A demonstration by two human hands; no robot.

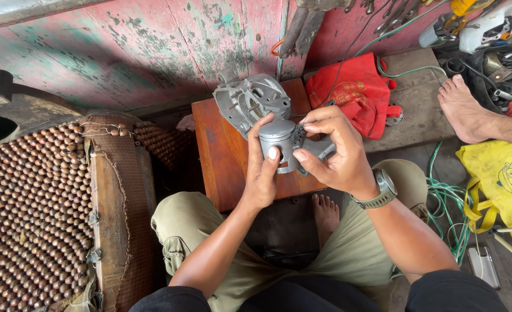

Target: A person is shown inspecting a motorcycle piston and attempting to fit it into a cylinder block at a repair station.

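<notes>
Soft, even daylight, sharp focus throughout, faint sheen on the grey metal piston, dim shadow beneath the grip.

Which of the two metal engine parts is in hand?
The piston, gripped by the left hand and right hand; the engine casing rests untouched on the wooden stool.

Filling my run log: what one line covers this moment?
left hand: holds piston | right hand: at piston side | engine casing on stool
</notes>
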